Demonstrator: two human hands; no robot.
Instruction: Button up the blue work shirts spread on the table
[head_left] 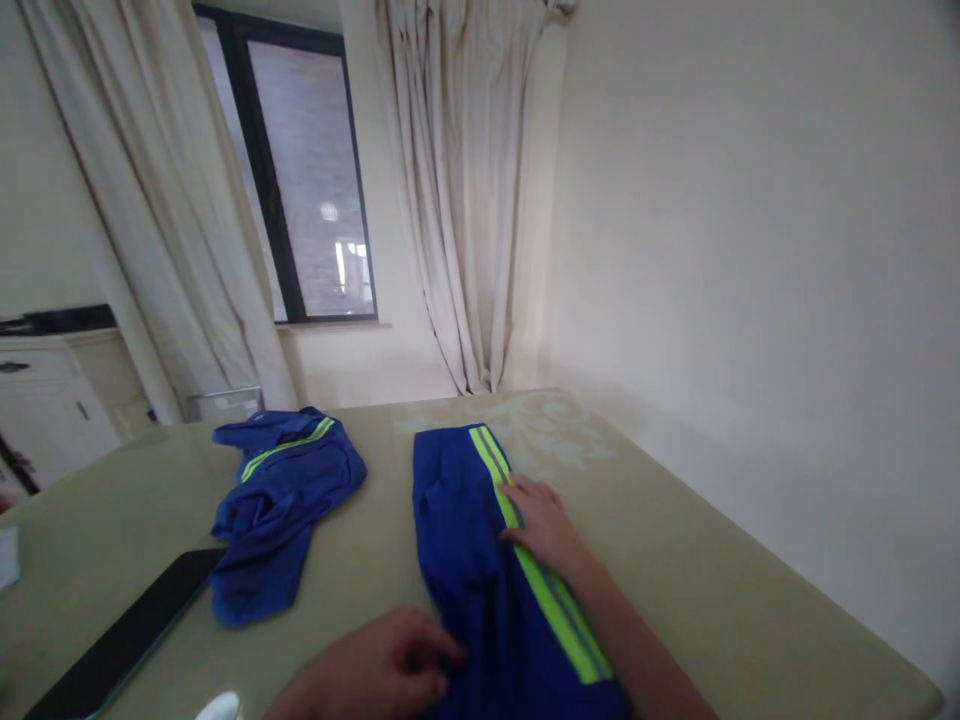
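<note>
A blue garment (461, 520) with a yellow-green and grey stripe lies lengthwise on the table, running toward the bottom edge of the view. My right hand (541, 520) rests on its striped right side with the fingers apart, holding nothing. At the garment's lower left edge is my left hand (390, 660), slightly blurred, its fingers curled with thumb and forefinger near each other. Whether cloth is between them is too unclear to make out. Further left lies a second blue garment (281, 510), crumpled, with a similar stripe.
The greenish table (367, 570) bears a long black flat object (135, 635) at left, a white item (220, 706) at the bottom and another (8, 557) at the left edge. Behind are a window, curtains (465, 180) and a white cabinet (56, 400). A wall stands right.
</note>
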